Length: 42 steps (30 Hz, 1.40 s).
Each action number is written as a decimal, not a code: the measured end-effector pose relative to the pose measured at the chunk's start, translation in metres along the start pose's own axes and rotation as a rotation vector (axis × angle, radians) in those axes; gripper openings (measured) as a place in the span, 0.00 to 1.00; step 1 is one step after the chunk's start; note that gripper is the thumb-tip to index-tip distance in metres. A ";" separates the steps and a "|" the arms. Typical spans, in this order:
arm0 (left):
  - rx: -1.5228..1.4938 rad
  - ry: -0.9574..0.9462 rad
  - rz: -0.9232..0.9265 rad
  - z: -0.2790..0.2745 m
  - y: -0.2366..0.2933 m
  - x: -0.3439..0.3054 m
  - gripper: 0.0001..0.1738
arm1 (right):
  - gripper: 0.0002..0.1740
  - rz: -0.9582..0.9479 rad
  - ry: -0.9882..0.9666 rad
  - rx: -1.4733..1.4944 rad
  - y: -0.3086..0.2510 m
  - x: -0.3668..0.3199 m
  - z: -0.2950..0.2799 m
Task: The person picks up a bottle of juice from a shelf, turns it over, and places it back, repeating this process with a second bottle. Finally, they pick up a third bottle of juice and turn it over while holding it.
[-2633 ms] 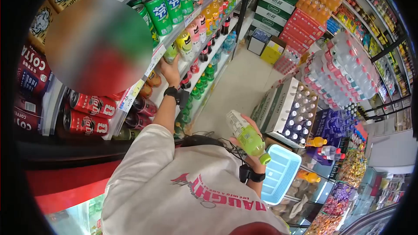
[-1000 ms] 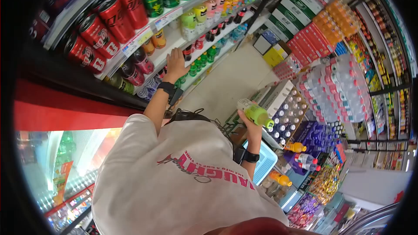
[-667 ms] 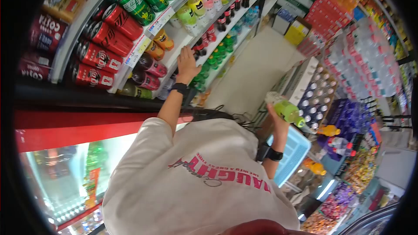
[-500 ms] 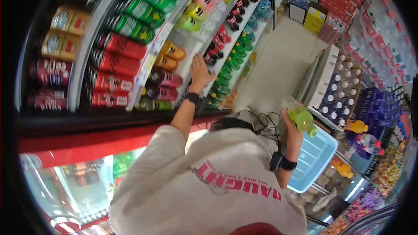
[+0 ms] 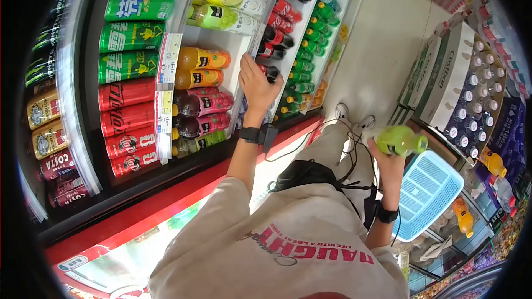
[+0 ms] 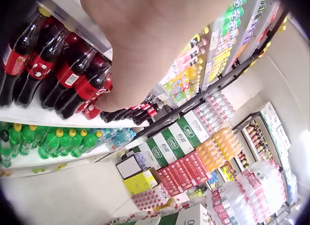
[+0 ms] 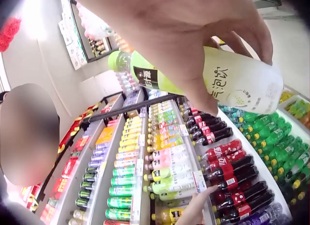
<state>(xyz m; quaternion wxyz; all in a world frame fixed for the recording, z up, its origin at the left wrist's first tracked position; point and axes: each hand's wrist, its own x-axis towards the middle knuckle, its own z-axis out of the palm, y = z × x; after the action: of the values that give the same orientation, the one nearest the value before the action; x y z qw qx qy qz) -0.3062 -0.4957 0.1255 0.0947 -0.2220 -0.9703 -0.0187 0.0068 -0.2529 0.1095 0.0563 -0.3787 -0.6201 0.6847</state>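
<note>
My right hand grips a drink bottle with pale green liquid, a green cap and a white-and-green label. In the right wrist view the fingers and thumb wrap round the bottle, which lies nearly level. My left hand rests at the front edge of a cooler shelf, fingers extended, holding nothing. Beside it on that shelf lie orange juice bottles and dark red juice bottles. Just below are cola bottles, close to the hand in the left wrist view.
Green and red cans line the shelf above. Green soda bottles fill a lower one. A blue plastic basket stands on the right, beside an open carton of capped bottles. Stacked boxes stand farther off.
My left hand has left the pale green bottles on the shelf and moved nearer along its front edge. The right hand keeps its bottle. The head view has turned towards the shelves.
</note>
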 end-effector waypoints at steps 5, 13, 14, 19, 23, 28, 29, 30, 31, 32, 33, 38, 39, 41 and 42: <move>-0.286 -0.073 -0.021 -0.014 -0.011 0.008 0.59 | 0.27 0.015 -0.093 0.232 -0.034 0.012 0.035; -0.914 -0.817 0.127 -0.142 0.074 -0.010 0.07 | 0.23 0.057 -0.159 0.257 -0.054 0.047 0.035; -0.954 -0.978 0.330 -0.152 0.089 -0.014 0.07 | 0.23 0.023 -0.145 0.241 -0.053 0.058 0.035; -1.254 -1.488 1.089 -0.188 0.168 -0.073 0.14 | 0.30 -0.046 -0.098 0.151 -0.079 0.099 0.028; -1.563 -1.698 1.117 -0.225 0.209 -0.116 0.22 | 0.32 -0.144 -0.149 0.097 -0.098 0.128 0.021; -1.795 -1.925 1.106 -0.242 0.275 -0.161 0.30 | 0.36 -0.192 -0.249 -0.066 -0.103 0.138 0.013; -1.825 -1.943 1.019 -0.245 0.283 -0.170 0.32 | 0.36 -0.166 -0.265 -0.075 -0.100 0.136 0.011; -1.848 -1.964 0.921 -0.248 0.288 -0.178 0.33 | 0.37 -0.140 -0.282 -0.086 -0.098 0.131 0.010; -1.877 -1.973 0.824 -0.251 0.292 -0.186 0.34 | 0.37 -0.114 -0.302 -0.099 -0.096 0.126 0.009; -1.886 -1.987 0.730 -0.251 0.291 -0.192 0.36 | 0.37 -0.095 -0.319 -0.077 -0.094 0.121 0.008; -1.895 -1.988 0.636 -0.255 0.295 -0.200 0.37 | 0.37 -0.075 -0.335 -0.055 -0.090 0.115 0.007; -1.783 -1.942 0.304 -0.262 0.280 -0.216 0.44 | 0.35 -0.057 -0.396 -0.035 -0.077 0.095 0.000; -1.675 -1.957 0.336 -0.265 0.271 -0.207 0.45 | 0.34 -0.087 -0.413 -0.021 -0.068 0.095 -0.001; -1.492 -1.959 0.692 -0.274 0.260 -0.178 0.36 | 0.33 -0.133 -0.430 0.002 -0.065 0.092 -0.005; -1.584 -1.908 0.756 -0.276 0.260 -0.178 0.33 | 0.32 -0.148 -0.428 0.013 -0.068 0.086 -0.006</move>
<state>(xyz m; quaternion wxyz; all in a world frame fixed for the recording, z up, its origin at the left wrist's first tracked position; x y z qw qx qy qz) 0.0122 -0.3592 0.3603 -0.7871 -0.4015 -0.2567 -0.3917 -0.0770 -0.1864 0.1316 -0.0241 -0.1781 -0.6398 0.7473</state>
